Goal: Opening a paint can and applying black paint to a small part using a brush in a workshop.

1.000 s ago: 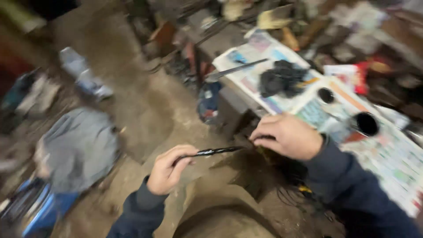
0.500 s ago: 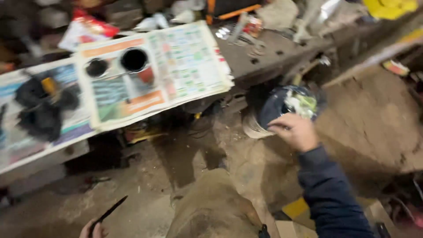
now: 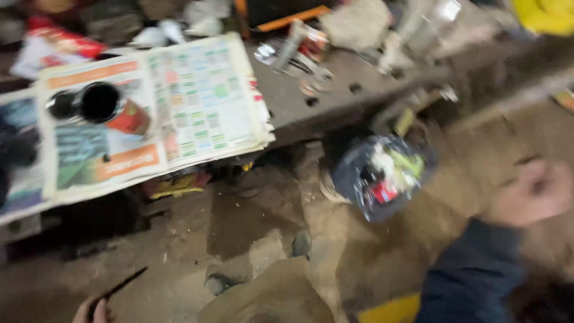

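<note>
My left hand shows only at the bottom edge, its fingers closed on a thin dark brush that points up and to the right. My right hand is blurred at the right, its fingers curled and nothing visible in them, at the end of a dark blue sleeve. It sits to the right of a dark bag full of rubbish on the dirt floor. Spread newspaper covers a low bench, and a red can with a dark open top stands on it.
The grey bench top carries scattered metal parts and tools at the back. A black cloth lies on paper at the far left. Stones and rubble lie on the floor below. A yellow patch shows at the bottom.
The view has swung on to the right. My right hand has come away from the rubbish bag toward the right edge. My left hand still holds the brush low down.
</note>
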